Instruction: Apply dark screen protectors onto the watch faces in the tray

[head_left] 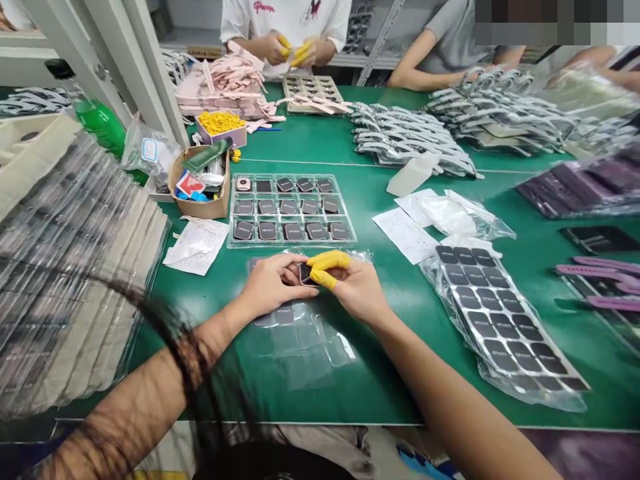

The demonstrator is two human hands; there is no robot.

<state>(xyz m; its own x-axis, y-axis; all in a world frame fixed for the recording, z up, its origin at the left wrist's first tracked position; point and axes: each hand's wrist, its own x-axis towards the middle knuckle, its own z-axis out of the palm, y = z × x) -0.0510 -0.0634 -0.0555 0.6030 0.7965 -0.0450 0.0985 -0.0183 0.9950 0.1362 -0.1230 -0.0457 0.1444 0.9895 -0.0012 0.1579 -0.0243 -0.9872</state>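
My left hand [273, 285] and my right hand [350, 287] meet over the green table [380, 373], both pinched on a small dark square watch body [306, 273]. Yellow finger cots cover the thumb and forefinger of my right hand. Under my hands lies a clear plastic tray [305, 333] holding a few dark squares. Just beyond stands a clear tray [290, 210] filled with several dark watch bodies and one pink one.
A sheet of dark square films in a plastic bag [505, 320] lies to the right. Stacked clear trays [70, 267] fill the left. A cardboard box [200, 180], paper slips [197, 247] and pink straps [600, 273] sit around. Other people work across the table.
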